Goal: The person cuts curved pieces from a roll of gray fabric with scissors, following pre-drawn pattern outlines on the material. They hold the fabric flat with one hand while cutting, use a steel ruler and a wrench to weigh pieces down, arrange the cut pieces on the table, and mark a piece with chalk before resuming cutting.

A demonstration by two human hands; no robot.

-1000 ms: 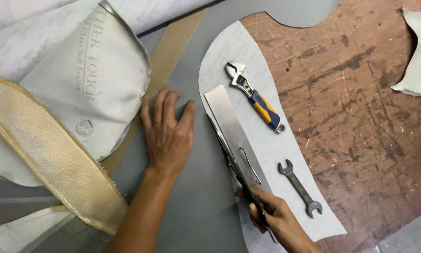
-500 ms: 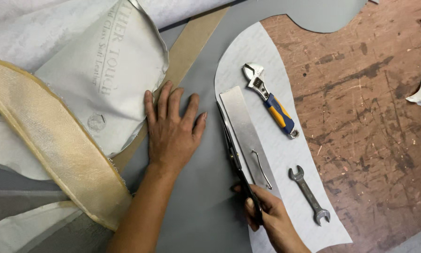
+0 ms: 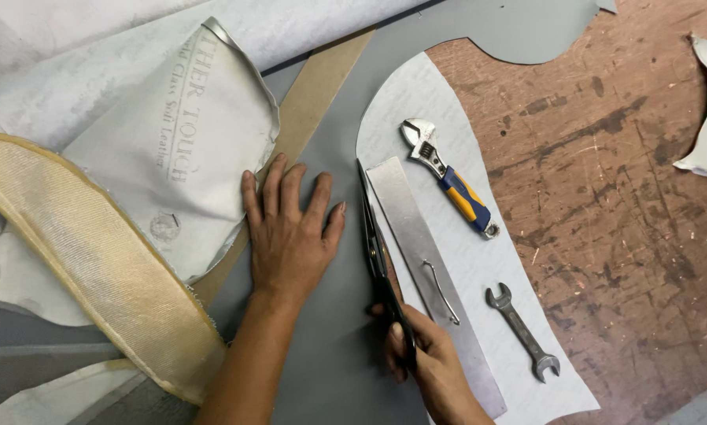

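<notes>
My left hand (image 3: 290, 228) lies flat with fingers spread on a grey sheet of material (image 3: 322, 338), pressing it down. My right hand (image 3: 432, 362) grips the handles of long black scissors (image 3: 375, 252). Their blades point away from me and run along the left edge of a white curved pattern piece (image 3: 416, 102) lying on the grey sheet. A long flat metal strip (image 3: 416, 228) rests on the pattern beside the blades.
An adjustable wrench with a blue and yellow handle (image 3: 448, 177) and a small open-ended spanner (image 3: 522, 330) also lie on the pattern. A scratched brown tabletop (image 3: 621, 197) is at right. White leather (image 3: 164, 134), a tan strip (image 3: 314, 86) and a yellowish foam band (image 3: 86, 260) lie at left.
The scissors have advanced away from me along the pattern's left edge. My left hand has stayed flat on the grey sheet. The view has shifted slightly.
</notes>
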